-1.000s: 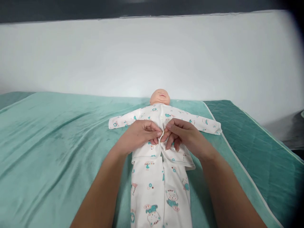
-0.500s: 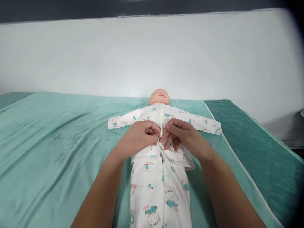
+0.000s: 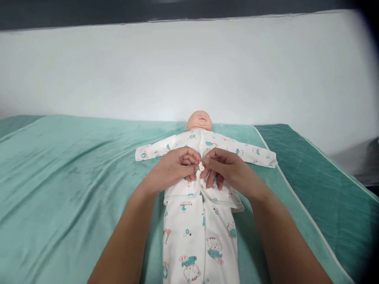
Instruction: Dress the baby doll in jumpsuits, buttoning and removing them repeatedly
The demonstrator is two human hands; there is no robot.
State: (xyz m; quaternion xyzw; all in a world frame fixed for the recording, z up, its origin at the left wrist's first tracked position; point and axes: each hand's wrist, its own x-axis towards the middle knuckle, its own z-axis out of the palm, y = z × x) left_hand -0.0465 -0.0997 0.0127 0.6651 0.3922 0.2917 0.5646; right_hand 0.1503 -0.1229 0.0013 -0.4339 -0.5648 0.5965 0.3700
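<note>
A baby doll (image 3: pixel 199 120) lies on its back, dressed in a white printed shirt (image 3: pixel 186 137) with both sleeves spread out. White printed pants (image 3: pixel 185 236) cover its lower part. At the shirt's front, my left hand (image 3: pixel 179 167) pinches the placket beside a pale round button (image 3: pixel 201 168). My right hand (image 3: pixel 223 167) pinches the opposite side of the button, thumb against index finger, with its other fingers loosely spread over the cloth. The button shows between the two sets of fingertips. Below it the shirt's front edges part slightly.
A light green blanket (image 3: pixel 74 189) with soft folds lies under the doll. Darker green quilted cloth (image 3: pixel 319 173) extends on the right past a pale edge. Behind the doll's head rises a white wall (image 3: pixel 133 71). A dark object (image 3: pixel 370 161) stands at the far right.
The button, mostly covered by fingers before, now shows its face between my fingertips. Both hands have shifted only slightly at the placket. The doll lies as it did.
</note>
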